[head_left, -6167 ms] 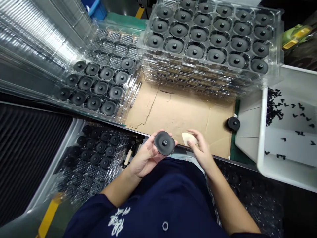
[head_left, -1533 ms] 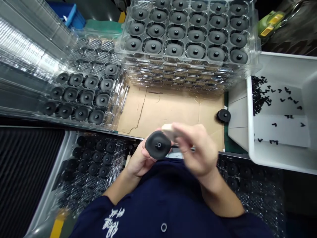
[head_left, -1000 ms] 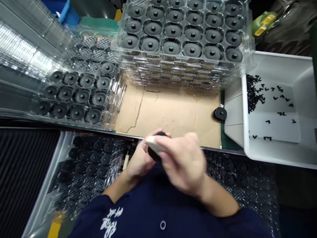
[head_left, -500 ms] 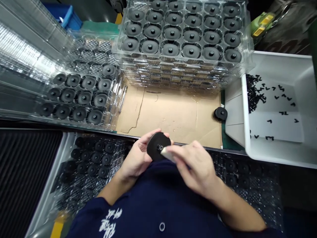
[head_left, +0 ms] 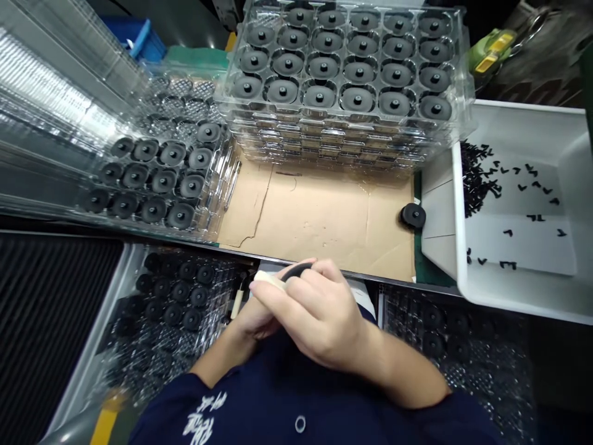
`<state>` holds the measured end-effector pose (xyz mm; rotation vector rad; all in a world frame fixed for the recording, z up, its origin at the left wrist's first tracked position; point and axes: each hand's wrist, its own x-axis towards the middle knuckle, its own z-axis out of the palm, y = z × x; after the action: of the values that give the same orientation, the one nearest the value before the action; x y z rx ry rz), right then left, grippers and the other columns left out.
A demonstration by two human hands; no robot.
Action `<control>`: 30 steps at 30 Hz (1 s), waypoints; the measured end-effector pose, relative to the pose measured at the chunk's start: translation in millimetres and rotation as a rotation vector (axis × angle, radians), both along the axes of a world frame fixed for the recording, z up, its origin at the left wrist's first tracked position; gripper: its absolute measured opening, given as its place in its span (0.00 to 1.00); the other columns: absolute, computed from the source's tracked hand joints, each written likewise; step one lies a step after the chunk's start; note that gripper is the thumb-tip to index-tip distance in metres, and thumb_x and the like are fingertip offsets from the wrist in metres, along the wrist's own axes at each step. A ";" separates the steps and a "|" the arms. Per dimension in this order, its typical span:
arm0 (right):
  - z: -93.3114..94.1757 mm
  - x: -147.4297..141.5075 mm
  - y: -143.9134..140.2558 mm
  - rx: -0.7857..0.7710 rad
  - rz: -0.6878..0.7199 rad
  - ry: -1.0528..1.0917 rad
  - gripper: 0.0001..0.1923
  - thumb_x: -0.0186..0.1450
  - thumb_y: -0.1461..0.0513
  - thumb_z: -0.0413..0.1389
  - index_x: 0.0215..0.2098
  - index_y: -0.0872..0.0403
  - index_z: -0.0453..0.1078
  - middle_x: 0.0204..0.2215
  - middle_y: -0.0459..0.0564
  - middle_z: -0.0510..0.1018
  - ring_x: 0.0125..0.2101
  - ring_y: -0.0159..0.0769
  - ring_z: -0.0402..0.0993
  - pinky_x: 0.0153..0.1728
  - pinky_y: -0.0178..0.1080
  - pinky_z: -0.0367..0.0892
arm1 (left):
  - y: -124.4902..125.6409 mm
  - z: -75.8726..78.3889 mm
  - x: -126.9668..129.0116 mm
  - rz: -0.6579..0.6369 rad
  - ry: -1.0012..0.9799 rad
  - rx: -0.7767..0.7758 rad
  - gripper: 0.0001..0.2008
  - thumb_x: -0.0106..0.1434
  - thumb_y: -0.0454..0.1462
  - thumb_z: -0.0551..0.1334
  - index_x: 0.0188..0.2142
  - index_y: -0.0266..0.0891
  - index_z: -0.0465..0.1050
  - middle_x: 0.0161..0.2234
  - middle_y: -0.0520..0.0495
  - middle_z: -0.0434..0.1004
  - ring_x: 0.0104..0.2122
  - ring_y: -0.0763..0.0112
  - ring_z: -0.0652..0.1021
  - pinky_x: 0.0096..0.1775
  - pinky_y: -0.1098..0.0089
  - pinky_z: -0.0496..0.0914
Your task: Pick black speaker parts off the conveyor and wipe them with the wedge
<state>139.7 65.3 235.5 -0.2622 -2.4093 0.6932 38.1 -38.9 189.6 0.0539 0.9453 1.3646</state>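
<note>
A round black disc-shaped part (head_left: pixel 296 270) is tilted between my hands, with only its dark upper edge showing. My left hand (head_left: pixel 257 316) grips it from the left and below, its fingers largely hidden. My right hand (head_left: pixel 322 312) is closed across the front of the disc and pinches a small off-white pad or folded cloth (head_left: pixel 267 279); which of the two I cannot tell. The pad lies against or just in front of the disc, whose face and central hub are covered by my right hand.
Clear stacked trays (head_left: pixel 343 114) filled with black discs stand behind the cardboard sheet (head_left: pixel 319 210). A partly filled tray (head_left: pixel 197 201) lies left. On the right, a loose black disc (head_left: pixel 412 215) sits beside a white bin (head_left: pixel 523 284) containing small black pieces.
My right hand has moved left across the disc with the off-white piece. The disc has tipped, so its face and hub no longer show.
</note>
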 end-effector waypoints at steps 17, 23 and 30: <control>-147.1 49.3 28.5 -0.396 -0.633 -0.189 0.15 0.67 0.61 0.49 0.48 0.53 0.73 0.49 0.57 0.69 0.52 0.43 0.64 0.56 0.50 0.60 | 5.4 3.7 -4.0 -0.021 -0.420 0.183 0.30 0.54 0.54 0.64 0.51 0.40 0.73 0.45 0.42 0.80 0.41 0.58 0.81 0.39 0.66 0.78; -82.9 52.9 4.5 -0.287 -0.375 0.025 0.24 0.70 0.54 0.46 0.64 0.45 0.57 0.59 0.55 0.61 0.57 0.44 0.61 0.56 0.49 0.60 | 5.9 0.4 -5.2 -0.001 -0.298 0.172 0.28 0.54 0.51 0.66 0.52 0.44 0.72 0.49 0.44 0.78 0.45 0.59 0.80 0.42 0.66 0.77; -83.5 47.4 8.0 -0.408 -0.428 0.068 0.23 0.73 0.53 0.38 0.59 0.47 0.65 0.58 0.54 0.66 0.57 0.43 0.63 0.57 0.50 0.58 | 1.4 0.3 -9.0 0.047 -0.127 0.154 0.28 0.56 0.48 0.66 0.55 0.45 0.69 0.55 0.41 0.73 0.51 0.53 0.76 0.44 0.66 0.76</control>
<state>187.1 73.3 152.0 -0.8758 -2.0296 0.9601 29.1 -37.6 189.9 0.0613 0.7380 1.4654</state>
